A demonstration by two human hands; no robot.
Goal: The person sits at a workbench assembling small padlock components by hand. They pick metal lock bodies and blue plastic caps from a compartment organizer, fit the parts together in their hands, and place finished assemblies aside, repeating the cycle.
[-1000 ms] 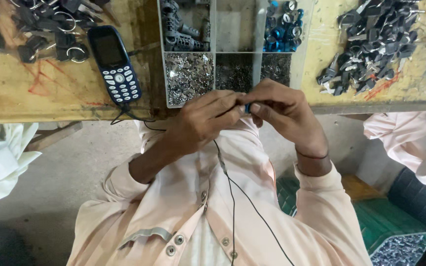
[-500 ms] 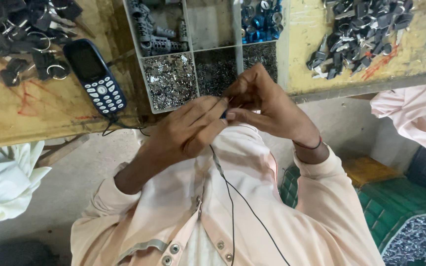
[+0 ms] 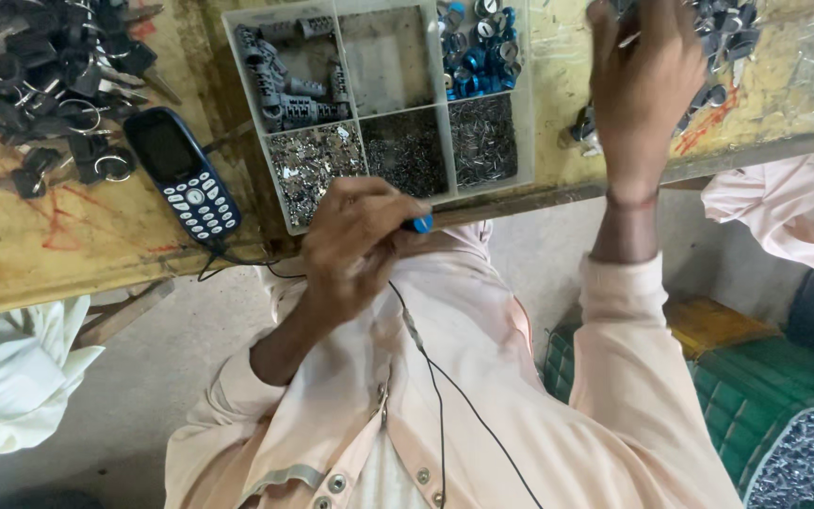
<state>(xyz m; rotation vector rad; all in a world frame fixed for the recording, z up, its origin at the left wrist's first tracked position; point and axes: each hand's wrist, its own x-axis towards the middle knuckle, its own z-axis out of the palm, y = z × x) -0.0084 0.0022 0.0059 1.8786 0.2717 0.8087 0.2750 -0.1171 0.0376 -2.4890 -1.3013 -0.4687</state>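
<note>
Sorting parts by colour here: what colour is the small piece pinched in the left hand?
Blue: the small piece at the left hand fingertips, seen in the head view.

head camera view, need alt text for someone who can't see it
Seen from above, the left hand pinches a small blue-tipped part near the chest, while the right hand reaches out to a pile of dark metal parts on a worn yellow workbench. A divided parts tray and a blue keypad phone lie between.
</note>
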